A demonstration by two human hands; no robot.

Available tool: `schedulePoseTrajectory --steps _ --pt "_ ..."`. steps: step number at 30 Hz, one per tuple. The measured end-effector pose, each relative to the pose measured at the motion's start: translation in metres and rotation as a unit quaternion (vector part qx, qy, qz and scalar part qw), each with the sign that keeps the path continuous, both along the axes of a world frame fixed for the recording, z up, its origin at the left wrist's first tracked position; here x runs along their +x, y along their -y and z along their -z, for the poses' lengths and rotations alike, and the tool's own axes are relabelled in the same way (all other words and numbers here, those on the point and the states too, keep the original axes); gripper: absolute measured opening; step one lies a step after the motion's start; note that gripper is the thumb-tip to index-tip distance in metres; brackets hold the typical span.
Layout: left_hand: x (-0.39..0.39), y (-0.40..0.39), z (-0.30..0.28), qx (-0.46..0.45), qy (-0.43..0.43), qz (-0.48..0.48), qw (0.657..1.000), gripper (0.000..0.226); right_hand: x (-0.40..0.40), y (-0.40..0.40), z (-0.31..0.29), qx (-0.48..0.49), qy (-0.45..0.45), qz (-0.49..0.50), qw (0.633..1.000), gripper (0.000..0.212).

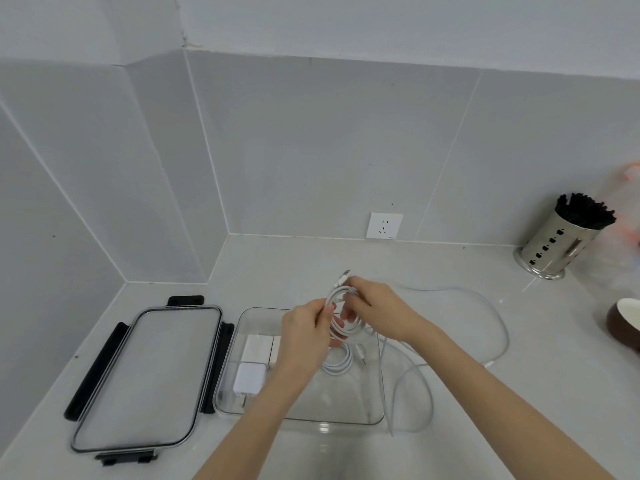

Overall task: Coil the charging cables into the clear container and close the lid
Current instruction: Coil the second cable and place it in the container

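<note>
Above the clear container [367, 415], both hands hold a white charging cable [346, 329] wound into a coil. My left hand [304, 336] grips the coil's left side. My right hand [379, 311] pinches its top, where a plug end [343, 278] sticks up. Inside the container lie white charger blocks [254, 348], another white adapter [248, 377] and a second coiled white cable [337, 365]. A loose white cable [498, 320] loops over the counter to the right of the container. The clear lid [142, 379] with black latches lies flat to the left.
A metal holder [554, 245] full of black chopsticks stands at the back right. A brown and white bowl [625, 323] sits at the right edge. A wall socket [384, 225] is behind the container. Tiled walls enclose the counter's corner at the left.
</note>
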State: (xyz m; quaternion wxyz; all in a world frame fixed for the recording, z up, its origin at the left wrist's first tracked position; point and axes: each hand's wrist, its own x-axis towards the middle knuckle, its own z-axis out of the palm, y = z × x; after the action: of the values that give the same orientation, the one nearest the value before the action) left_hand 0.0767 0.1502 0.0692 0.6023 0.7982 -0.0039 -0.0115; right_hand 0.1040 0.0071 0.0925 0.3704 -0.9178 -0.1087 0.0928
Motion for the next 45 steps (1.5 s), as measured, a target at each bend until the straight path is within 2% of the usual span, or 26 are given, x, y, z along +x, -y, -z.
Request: schedulePoseTrajectory --steps 2,4,9,11,12,15,19,21,26,29,31,34,37,42,45 --pt "-0.001 0.000 -0.001 -0.018 -0.016 0.008 1.000 0.022 0.000 0.002 0.000 0.164 -0.090 0.036 0.982 0.018" --pt "-0.001 -0.001 -0.002 -0.034 -0.025 0.015 0.999 0.022 0.000 0.004 0.000 0.282 -0.157 0.060 0.945 0.017" --pt "0.003 -0.004 -0.004 -0.049 -0.029 0.011 0.998 0.021 0.006 0.008 0.004 0.412 -0.232 0.122 0.873 0.022" --pt "0.002 -0.004 -0.007 -0.051 -0.028 0.020 0.998 0.024 0.007 0.006 0.005 0.490 -0.264 0.170 0.813 0.032" --pt "0.001 -0.003 -0.008 -0.055 -0.027 0.026 0.998 0.027 0.007 0.006 0.006 0.519 -0.260 0.197 0.790 0.031" --pt "-0.004 -0.002 -0.009 -0.065 -0.033 0.051 0.996 0.030 0.009 0.009 0.008 0.525 -0.189 0.270 0.785 0.019" --pt "-0.008 -0.003 -0.007 -0.079 -0.069 0.041 0.994 0.027 0.019 0.028 0.005 0.561 -0.107 0.356 0.740 0.026" --pt "-0.005 -0.005 -0.005 -0.089 -0.090 0.025 0.992 0.026 0.018 0.031 0.001 0.543 -0.080 0.345 0.762 0.023" --pt "0.003 -0.006 -0.005 -0.075 -0.110 0.011 0.991 0.022 0.008 0.029 -0.015 0.428 -0.053 0.219 0.876 0.014" --pt "0.006 -0.006 -0.006 -0.036 -0.105 0.026 0.993 0.020 0.001 0.023 -0.025 0.320 -0.021 0.129 0.938 0.012" --pt "0.008 -0.007 -0.007 0.003 -0.096 0.052 0.994 0.021 -0.002 0.016 -0.026 0.190 0.045 0.082 0.977 0.014" --pt "0.010 -0.008 -0.010 0.046 -0.083 0.091 0.991 0.022 -0.003 0.009 -0.023 0.066 0.104 0.017 0.992 0.009" --pt "0.012 -0.011 -0.012 0.016 -0.102 0.106 0.989 0.018 -0.002 0.009 -0.020 -0.011 0.141 -0.047 0.989 0.009" --pt "0.013 -0.017 -0.015 -0.066 -0.150 0.143 0.976 0.016 -0.003 0.010 -0.018 -0.055 0.167 -0.090 0.980 0.010" --pt "0.012 -0.019 -0.015 -0.087 -0.162 0.151 0.971 0.018 -0.004 0.011 -0.021 -0.047 0.140 -0.090 0.985 0.010"
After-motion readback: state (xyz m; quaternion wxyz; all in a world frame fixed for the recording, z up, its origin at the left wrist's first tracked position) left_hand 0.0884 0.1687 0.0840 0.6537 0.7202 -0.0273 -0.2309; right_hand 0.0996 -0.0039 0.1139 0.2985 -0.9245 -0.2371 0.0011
